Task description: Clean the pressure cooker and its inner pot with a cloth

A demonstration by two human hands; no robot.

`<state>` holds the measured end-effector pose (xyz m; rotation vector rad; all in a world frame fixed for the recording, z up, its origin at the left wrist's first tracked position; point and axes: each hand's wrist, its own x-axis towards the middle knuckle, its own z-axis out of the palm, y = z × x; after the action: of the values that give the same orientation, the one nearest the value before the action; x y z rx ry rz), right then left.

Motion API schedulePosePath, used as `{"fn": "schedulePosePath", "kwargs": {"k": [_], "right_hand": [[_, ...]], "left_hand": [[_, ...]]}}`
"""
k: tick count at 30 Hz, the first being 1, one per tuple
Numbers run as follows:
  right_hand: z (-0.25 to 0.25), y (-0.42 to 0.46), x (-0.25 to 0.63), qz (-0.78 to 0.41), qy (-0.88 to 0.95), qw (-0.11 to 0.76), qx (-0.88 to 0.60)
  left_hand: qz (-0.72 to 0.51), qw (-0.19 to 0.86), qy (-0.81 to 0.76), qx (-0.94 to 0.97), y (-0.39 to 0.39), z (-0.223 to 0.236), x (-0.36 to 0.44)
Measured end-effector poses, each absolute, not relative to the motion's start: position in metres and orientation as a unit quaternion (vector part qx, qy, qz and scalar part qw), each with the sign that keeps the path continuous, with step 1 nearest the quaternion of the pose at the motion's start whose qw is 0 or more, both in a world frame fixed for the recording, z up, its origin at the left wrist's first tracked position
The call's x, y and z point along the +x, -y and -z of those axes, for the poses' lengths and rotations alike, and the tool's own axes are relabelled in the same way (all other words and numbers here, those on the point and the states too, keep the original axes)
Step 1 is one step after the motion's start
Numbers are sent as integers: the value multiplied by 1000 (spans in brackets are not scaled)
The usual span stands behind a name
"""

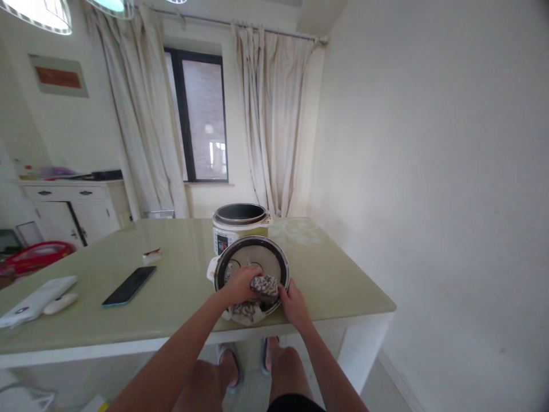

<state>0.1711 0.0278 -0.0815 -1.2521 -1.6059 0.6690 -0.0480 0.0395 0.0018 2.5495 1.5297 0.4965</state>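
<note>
Left of my left hand (241, 284) I see a dark phone (129, 286) and, farther out, a white cabinet (94, 215); beyond that hand, a window (205, 123) between pale curtains (281, 114).

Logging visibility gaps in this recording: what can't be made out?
In the head view:
Lower front of the cooker: hidden by the lid.
Outer face of the lid: turned away.
Part of the lid's inside: covered by the left hand and cloth.
Control panel markings: too small.
Leftmost lamp: top cut off by the upper edge.
</note>
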Motion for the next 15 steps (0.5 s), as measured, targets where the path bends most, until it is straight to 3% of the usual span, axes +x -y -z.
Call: {"fn": "schedulePosePath", "kwargs": {"k": [5,10,15], "right_hand": [[83,-32,173,-302,663,491,-477],[85,-31,174,-283,664,488,-491],[87,-31,172,-259,675,496,-482]], "left_hand": [[-159,-27,-558,814,-47,-10,-48],[-237,-104,-649,716,-51,-8,-26],[-275,-148,-622,718,-57,-6,12]]}}
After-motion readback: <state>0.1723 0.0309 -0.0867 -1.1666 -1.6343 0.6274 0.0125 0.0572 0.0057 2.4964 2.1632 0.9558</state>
